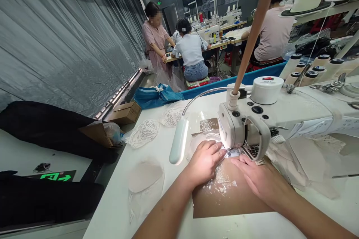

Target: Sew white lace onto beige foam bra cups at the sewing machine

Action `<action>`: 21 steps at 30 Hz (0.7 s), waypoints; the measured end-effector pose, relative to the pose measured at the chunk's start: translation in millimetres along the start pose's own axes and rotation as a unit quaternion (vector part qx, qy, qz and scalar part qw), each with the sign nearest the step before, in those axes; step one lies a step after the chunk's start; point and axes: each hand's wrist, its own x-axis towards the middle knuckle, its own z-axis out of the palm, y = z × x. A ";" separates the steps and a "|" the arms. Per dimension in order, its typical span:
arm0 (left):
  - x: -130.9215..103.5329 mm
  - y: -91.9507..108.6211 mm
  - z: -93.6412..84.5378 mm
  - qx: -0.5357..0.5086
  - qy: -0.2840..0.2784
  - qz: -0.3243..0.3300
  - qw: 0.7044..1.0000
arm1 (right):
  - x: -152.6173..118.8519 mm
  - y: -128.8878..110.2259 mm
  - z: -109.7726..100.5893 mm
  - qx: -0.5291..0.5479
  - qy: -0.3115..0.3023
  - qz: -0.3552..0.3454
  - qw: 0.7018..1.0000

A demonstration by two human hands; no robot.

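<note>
My left hand (206,160) lies palm down beside the presser foot (234,152) of a white sewing machine (303,108). Its fingers are stretched out over the edge of a pale lace-edged cup piece (196,144), pressing on it. My right hand (256,177) rests to the right of the foot, fingers extended and low over the shiny brown plate (224,205). Both sets of fingertips are close to the needle area, where the lamp glare and the machine head hide the stitching point. Part of the cup piece is covered by my left hand.
Lace cups (144,133) and a smooth beige cup (147,175) lie on the white table (117,198) at left. A lamp (179,142) hangs left of the machine head. Pale fabric (308,160) is heaped at right, below thread cones (310,77). Other people (190,50) work behind.
</note>
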 end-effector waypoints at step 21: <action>-10.7 45.4 -6.9 -0.010 0.005 -0.064 0.998 | -8.0 5.7 1.1 -0.013 0.000 0.009 1.000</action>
